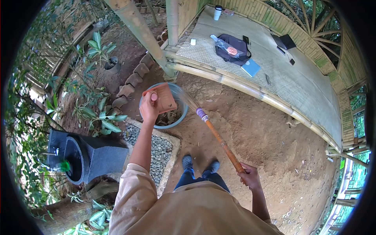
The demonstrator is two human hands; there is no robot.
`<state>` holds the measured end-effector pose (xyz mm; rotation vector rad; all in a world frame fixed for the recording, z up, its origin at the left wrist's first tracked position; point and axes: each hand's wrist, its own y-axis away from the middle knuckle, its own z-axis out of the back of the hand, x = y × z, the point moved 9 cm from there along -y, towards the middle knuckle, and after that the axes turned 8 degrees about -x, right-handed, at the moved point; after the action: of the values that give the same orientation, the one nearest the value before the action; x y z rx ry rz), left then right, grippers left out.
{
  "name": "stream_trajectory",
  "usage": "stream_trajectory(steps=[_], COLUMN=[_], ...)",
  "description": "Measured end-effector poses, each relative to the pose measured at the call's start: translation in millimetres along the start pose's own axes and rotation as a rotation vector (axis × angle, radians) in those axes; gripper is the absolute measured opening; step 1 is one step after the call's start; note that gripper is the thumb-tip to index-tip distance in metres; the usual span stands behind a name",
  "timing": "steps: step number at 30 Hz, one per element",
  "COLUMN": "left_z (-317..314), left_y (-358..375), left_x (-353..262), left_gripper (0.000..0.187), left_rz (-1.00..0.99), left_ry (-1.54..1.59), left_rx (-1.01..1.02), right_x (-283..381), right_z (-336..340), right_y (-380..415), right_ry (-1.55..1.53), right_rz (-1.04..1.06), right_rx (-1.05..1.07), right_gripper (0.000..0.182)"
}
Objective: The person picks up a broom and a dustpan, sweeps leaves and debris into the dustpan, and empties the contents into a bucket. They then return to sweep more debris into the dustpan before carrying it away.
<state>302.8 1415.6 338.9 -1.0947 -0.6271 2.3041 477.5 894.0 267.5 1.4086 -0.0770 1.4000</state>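
Observation:
My left hand (149, 106) is closed round the handle of an orange dustpan (166, 100), which is over a round, light-blue tub (172, 124). Dry leaves (169, 118) lie inside the tub, and a few dark bits are on the pan. My right hand (250, 177) grips the wooden handle of a broom (220, 139) near its end. Purple and white binding wraps the broom's neck, and its bristles (188, 100) reach the tub's right rim. Whether the bristles touch the rim, I cannot tell.
A bamboo platform (250, 91) edges the dirt floor, bearing a dark backpack (232, 49), a blue folder (251, 68) and a tumbler (217, 12). At left stand a black stone basin (96, 156), plants and bricks (134, 80). A pebbled slab (156, 154) lies beside my feet.

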Motion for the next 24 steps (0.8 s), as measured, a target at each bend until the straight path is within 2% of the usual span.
stream_trajectory(steps=[3,5,11,16,20,24], left_z=[2,-6,-18,-55,-93,-110], left_y=[-5,-1,15,52,102,158], left_x=[-5,-2,-54,-105,-142,-192], left_gripper=[0.033,0.034,0.03,0.035,0.034,0.033], left_rz=[0.059,0.14,0.248,0.251,0.233,0.226], left_ry=[0.029,0.165,0.537,0.633,0.683,0.778], left_rx=[-0.01,0.009,0.081,0.262,0.456,0.553], right_x=[-14,-23,-55,-97,-147,-196], right_z=[9,18,33,37,41,49], right_y=[3,6,35,73,110,153], right_ry=[-0.07,-0.09,-0.168,-0.213,-0.289,-0.334], right_rz=[-0.01,-0.009,-0.093,-0.213,-0.28,-0.352], right_rx=[-0.048,-0.091,-0.273,-0.442,-0.585,-0.699], right_gripper=[0.062,0.061,0.063,0.063,0.061,0.06])
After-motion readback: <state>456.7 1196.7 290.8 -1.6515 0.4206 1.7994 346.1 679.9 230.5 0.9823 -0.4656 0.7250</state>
